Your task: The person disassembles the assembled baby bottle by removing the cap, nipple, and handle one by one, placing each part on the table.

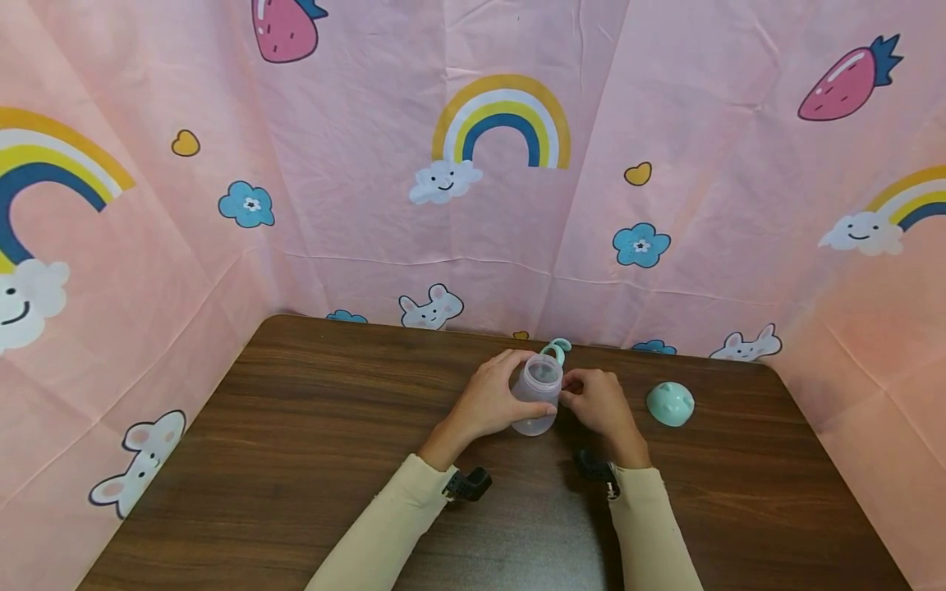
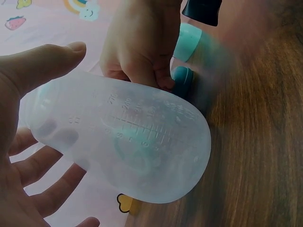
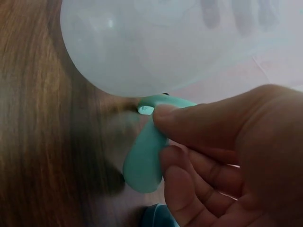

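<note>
My left hand grips a translucent baby bottle round its upper body, thumb across the near side and fingers behind. The bottle has an open, pinkish neck at the top, and raised measuring marks show on its wall in the left wrist view. Beside it, my right hand pinches a mint-green curved handle piece between thumb and fingers. Part of that looped piece shows behind the bottle in the head view. The right fingertips are close to the bottle's side.
A mint-green domed cap with small bumps lies on the brown wooden table, right of my right hand. Pink printed cloth hangs behind the table and along both sides.
</note>
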`<state>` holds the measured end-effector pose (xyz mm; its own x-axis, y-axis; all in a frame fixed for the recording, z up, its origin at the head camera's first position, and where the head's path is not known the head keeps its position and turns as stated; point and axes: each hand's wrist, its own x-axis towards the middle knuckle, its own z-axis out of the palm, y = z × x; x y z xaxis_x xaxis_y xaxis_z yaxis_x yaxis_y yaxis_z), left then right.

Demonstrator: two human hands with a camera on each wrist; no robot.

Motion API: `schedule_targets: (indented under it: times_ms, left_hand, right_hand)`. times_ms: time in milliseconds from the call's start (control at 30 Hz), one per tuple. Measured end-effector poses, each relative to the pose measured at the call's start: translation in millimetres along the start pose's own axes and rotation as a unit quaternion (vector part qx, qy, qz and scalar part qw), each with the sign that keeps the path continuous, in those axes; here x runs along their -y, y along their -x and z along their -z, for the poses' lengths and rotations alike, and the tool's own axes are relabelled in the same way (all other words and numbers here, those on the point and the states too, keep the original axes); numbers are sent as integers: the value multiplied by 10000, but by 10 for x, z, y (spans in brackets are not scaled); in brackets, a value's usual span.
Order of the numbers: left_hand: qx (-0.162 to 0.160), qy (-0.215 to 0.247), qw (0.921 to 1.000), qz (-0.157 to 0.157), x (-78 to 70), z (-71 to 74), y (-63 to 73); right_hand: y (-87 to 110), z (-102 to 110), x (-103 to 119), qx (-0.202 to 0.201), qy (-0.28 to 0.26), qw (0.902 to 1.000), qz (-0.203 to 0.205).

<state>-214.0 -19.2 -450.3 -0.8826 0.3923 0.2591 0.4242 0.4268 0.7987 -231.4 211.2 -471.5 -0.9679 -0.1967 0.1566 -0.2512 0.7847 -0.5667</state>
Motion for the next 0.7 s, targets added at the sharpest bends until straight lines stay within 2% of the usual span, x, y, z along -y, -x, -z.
schedule_targets:
  times_ms: [367,700]
  left_hand:
    - [4,29,10000,-35,-12,6,3]
    - [-137,58,9998,-127,-38,33,7]
  right_hand:
    - [-1,5,11,-24,-19,10000,-24]
    - [40,148,72,-379,-185,9991,46]
